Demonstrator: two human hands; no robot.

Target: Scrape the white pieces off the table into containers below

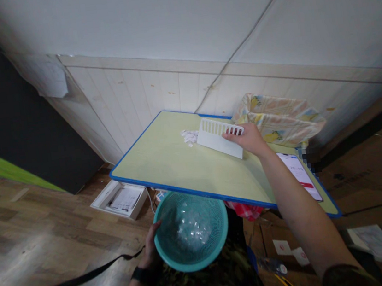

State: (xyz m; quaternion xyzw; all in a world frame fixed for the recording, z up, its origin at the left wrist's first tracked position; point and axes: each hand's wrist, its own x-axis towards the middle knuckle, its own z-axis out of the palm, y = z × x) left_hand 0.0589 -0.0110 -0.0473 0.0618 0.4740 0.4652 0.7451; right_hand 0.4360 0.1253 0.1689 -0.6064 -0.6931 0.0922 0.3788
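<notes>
My right hand [248, 139] reaches across the pale yellow table [165, 160] and grips a white slotted plastic panel [216, 137] by its right end. The panel rests on the tabletop beside a small pile of white pieces [189, 136], which lies at its left end. My left hand [151, 251] holds a teal perforated basket [191, 231] by its left rim, just below the table's near blue edge. Several small clear or white pieces lie inside the basket.
A phone [299, 173] lies on the table's right side. A patterned cloth [279, 120] is bundled against the wall behind it. An open white box [119, 200] sits on the wooden floor at left. A black strap [62, 284] runs across the floor.
</notes>
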